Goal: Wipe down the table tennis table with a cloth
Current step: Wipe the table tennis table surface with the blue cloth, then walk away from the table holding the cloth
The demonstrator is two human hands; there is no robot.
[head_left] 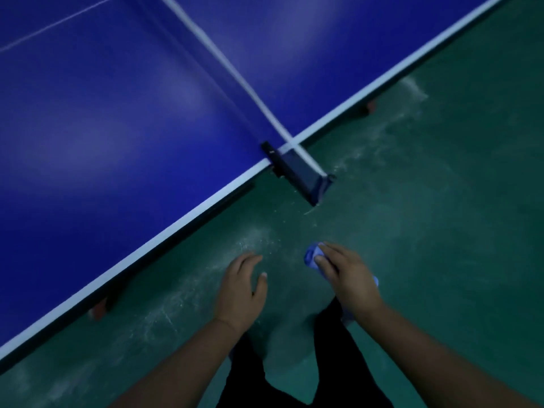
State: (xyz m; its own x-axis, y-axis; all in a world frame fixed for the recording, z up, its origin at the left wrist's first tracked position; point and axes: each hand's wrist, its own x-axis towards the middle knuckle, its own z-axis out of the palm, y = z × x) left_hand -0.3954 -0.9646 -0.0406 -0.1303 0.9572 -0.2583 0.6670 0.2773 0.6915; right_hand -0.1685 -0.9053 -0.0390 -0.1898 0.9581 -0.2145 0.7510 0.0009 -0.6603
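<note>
From the head camera, looking down, the blue table tennis table [117,128] fills the upper left, its white-edged side running on a slant from lower left to upper right. The blue top has a soft sheen with a few paler patches of reflected light, and a thin white centre line crosses its far left corner. The net [223,69] shows as a blurred white band crossing the top toward the near edge, where a dark net clamp [297,172] grips the table's side and sticks out over the floor.

The person stands just beside that edge, on a green floor [441,201] scuffed with pale, chalky marks. Both hands hang over the floor, clear of the table.

The right hand [344,275] holds the cloth [312,256]: a light blue piece, bunched up, poking out past the fingertips, with another bit of it showing behind the heel of the hand. The fingers lie over it and curl onto it, so the grip is a narrow one round the cloth. The cloth is near the net clamp but well off the table top, touching neither.

The left hand [243,287] holds nothing; its fingers hang loosely bent, the thumb out to the side, just beside the right hand with a gap between them.

Below the forearms, dark trouser legs [332,363] show against the floor.
</note>
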